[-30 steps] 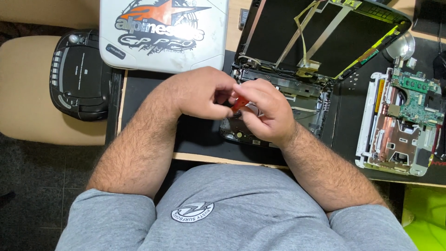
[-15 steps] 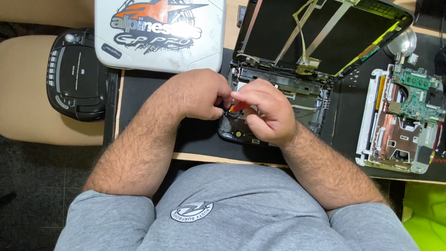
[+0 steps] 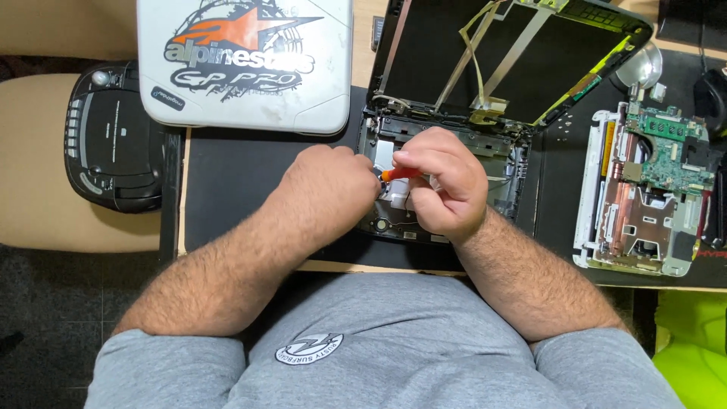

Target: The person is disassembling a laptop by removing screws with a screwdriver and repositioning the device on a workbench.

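A small opened laptop base [image 3: 496, 163] with its black lid [image 3: 522, 53] tilted back lies on a black mat [image 3: 235, 182]. My right hand [image 3: 443, 185] grips a red-handled screwdriver [image 3: 400, 173] over the base's left part. My left hand [image 3: 326, 189] is closed beside it, its fingers at the screwdriver's tip, touching the base's left edge. What lies under the two hands is hidden.
A white closed laptop with a sticker [image 3: 246, 60] lies at the back left. A black portable radio [image 3: 113, 140] sits on a beige seat at the left. A bare circuit board in a white shell [image 3: 655, 189] lies at the right, a green object [image 3: 693, 356] below it.
Both hands have stayed together over the laptop base, shifting slightly; the red screwdriver handle now shows more between them. The view has drifted a little.
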